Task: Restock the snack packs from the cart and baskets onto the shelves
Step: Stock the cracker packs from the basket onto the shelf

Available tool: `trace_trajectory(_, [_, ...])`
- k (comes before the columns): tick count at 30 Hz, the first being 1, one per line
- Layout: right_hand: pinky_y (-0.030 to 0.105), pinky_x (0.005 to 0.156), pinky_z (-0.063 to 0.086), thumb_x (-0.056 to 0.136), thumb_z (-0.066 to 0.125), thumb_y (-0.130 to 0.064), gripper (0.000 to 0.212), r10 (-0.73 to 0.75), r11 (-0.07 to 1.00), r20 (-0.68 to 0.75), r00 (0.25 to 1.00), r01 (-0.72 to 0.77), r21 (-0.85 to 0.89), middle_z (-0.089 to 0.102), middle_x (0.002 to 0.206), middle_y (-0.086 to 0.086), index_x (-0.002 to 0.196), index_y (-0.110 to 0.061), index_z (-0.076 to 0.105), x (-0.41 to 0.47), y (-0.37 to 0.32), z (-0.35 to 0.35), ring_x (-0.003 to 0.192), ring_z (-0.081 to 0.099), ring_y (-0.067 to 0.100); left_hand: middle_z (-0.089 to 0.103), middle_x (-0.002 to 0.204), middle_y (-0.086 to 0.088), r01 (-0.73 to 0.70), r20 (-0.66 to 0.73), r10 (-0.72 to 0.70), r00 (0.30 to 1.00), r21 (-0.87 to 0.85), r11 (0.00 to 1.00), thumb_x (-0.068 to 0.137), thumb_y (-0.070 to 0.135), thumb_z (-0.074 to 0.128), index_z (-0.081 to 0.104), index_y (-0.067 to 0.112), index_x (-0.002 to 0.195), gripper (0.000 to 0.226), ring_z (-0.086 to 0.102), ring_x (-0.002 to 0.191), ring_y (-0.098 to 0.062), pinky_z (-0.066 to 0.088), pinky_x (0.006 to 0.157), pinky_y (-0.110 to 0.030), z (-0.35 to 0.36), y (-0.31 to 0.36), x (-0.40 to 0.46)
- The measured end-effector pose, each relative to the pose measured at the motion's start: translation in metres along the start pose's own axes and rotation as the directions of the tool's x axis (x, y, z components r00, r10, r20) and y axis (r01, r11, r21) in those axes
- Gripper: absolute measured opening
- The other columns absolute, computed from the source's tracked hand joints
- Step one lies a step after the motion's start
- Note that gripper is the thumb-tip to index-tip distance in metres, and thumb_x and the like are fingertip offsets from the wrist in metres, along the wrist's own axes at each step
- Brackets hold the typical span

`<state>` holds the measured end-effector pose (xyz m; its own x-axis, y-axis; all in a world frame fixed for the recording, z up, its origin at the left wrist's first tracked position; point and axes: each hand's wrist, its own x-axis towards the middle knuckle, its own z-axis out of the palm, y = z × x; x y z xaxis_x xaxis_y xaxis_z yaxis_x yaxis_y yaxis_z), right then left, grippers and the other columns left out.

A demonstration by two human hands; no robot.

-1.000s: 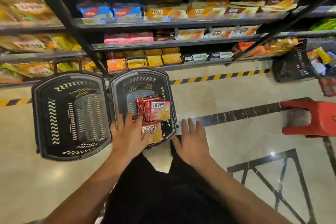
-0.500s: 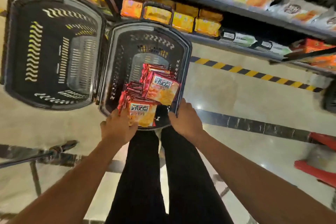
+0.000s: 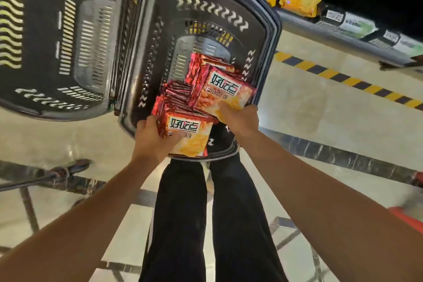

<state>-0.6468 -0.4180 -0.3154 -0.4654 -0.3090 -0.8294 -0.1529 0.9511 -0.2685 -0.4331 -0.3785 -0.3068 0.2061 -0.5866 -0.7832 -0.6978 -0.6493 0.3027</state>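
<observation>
The snack packs (image 3: pixel 187 137) wear glossy red-and-orange foil wrappers. The basket (image 3: pixel 263 36) is perforated black plastic with a slight sheen. The floor (image 3: pixel 320 110) is polished, reflective stone tile. The trousers (image 3: pixel 183 213) are matt black cloth.

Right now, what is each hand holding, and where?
Left hand grips the near snack stack at its left edge; right hand grips the far stack at its near edge.
</observation>
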Motion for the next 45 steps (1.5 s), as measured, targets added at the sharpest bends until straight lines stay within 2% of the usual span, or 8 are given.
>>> trace_trajectory(5, [0.032, 0.084, 0.056, 0.082, 0.081, -0.05, 0.042, -0.048, 0.997, 0.026, 0.999, 0.046, 0.067, 0.07, 0.102, -0.012, 0.115, -0.029, 0.067, 0.004, 0.007, 0.007, 0.097, 0.068, 0.013, 0.049, 0.129, -0.004, -0.034, 0.0, 0.034, 0.999, -0.029, 0.999, 0.078, 0.045, 0.085, 0.056, 0.022, 0.132, 0.065, 0.055, 0.112, -0.021, 0.049, 0.104, -0.043, -0.005, -0.001, -0.002])
trace_trajectory(10, [0.044, 0.094, 0.059, 0.072, 0.082, -0.058, 0.063, -0.088, 0.991, 0.064, 0.994, 0.081, 0.106, 0.072, 0.111, -0.011, 0.124, -0.03, 0.063, 0.001, 0.016, 0.004, 0.103, 0.07, 0.015, 0.057, 0.124, -0.003, -0.08, -0.012, 0.08, 0.997, 0.001, 0.997, 0.078, 0.048, 0.084, 0.062, 0.023, 0.129, 0.061, 0.055, 0.102, -0.014, 0.051, 0.1, -0.039, -0.007, 0.001, -0.008])
trace_trajectory(14, [0.042, 0.099, 0.056, 0.088, 0.078, -0.041, 0.049, -0.142, 0.98, 0.062, 0.988, 0.131, 0.152, 0.07, 0.121, -0.005, 0.131, -0.026, 0.059, -0.005, 0.023, -0.009, 0.112, 0.068, 0.018, 0.067, 0.115, 0.002, -0.099, -0.007, 0.099, 0.995, -0.001, 0.995, 0.068, 0.07, 0.073, 0.066, 0.03, 0.122, 0.068, 0.067, 0.098, -0.018, 0.06, 0.091, -0.046, -0.011, -0.006, -0.01])
trace_trajectory(19, [0.039, 0.097, 0.057, 0.091, 0.074, -0.047, 0.044, -0.207, 0.962, 0.085, 0.975, 0.187, 0.198, 0.067, 0.122, -0.008, 0.128, -0.034, 0.056, -0.018, 0.038, -0.029, 0.113, 0.068, 0.017, 0.065, 0.116, 0.01, -0.09, -0.025, 0.088, 0.996, -0.087, 0.992, 0.084, 0.041, 0.082, 0.059, 0.021, 0.131, 0.056, 0.064, 0.102, -0.014, 0.058, 0.093, -0.042, -0.021, -0.004, -0.023])
trace_trajectory(25, [0.047, 0.1, 0.057, 0.09, 0.073, -0.051, 0.039, -0.268, 0.947, 0.101, 0.958, 0.243, 0.208, 0.068, 0.126, -0.008, 0.122, -0.039, 0.054, -0.054, 0.044, -0.058, 0.115, 0.069, 0.02, 0.069, 0.11, 0.008, -0.045, -0.042, 0.033, 0.999, -0.296, 0.954, 0.084, 0.036, 0.083, 0.059, 0.021, 0.129, 0.053, 0.069, 0.097, -0.014, 0.062, 0.078, -0.035, -0.048, -0.005, -0.047])
trace_trajectory(32, [0.017, 0.075, 0.06, 0.093, 0.073, -0.036, 0.031, -0.349, 0.897, 0.077, 0.934, 0.31, 0.315, 0.07, 0.109, -0.018, 0.121, -0.031, 0.06, -0.142, 0.036, -0.111, 0.098, 0.071, 0.007, 0.076, 0.105, 0.008, -0.106, -0.04, 0.1, 0.994, -0.487, 0.867, 0.094, 0.033, 0.074, 0.071, 0.025, 0.116, 0.023, 0.075, 0.095, -0.013, 0.063, 0.081, -0.038, -0.105, 0.019, -0.107])
trace_trajectory(39, [0.009, 0.065, 0.055, 0.092, 0.073, -0.036, 0.029, -0.412, 0.861, -0.008, 0.911, 0.392, 0.324, 0.071, 0.108, -0.013, 0.119, -0.029, 0.063, -0.247, 0.025, -0.17, 0.087, 0.072, 0.0, 0.079, 0.094, 0.009, -0.217, -0.095, 0.205, 0.974, -0.65, 0.728, 0.096, 0.034, 0.07, 0.071, 0.028, 0.106, 0.012, 0.076, 0.087, -0.009, 0.06, 0.073, -0.027, -0.166, 0.062, -0.201])
trace_trajectory(45, [0.01, 0.059, 0.052, 0.092, 0.073, -0.034, 0.019, -0.476, 0.797, -0.096, 0.874, 0.475, 0.372, 0.074, 0.099, -0.02, 0.11, -0.03, 0.067, -0.319, 0.009, -0.219, 0.083, 0.073, -0.003, 0.08, 0.097, 0.006, -0.285, -0.117, 0.287, 0.951, -0.69, 0.665, 0.094, 0.034, 0.071, 0.072, 0.023, 0.112, 0.021, 0.077, 0.088, -0.014, 0.06, 0.081, -0.038, -0.205, 0.088, -0.266])
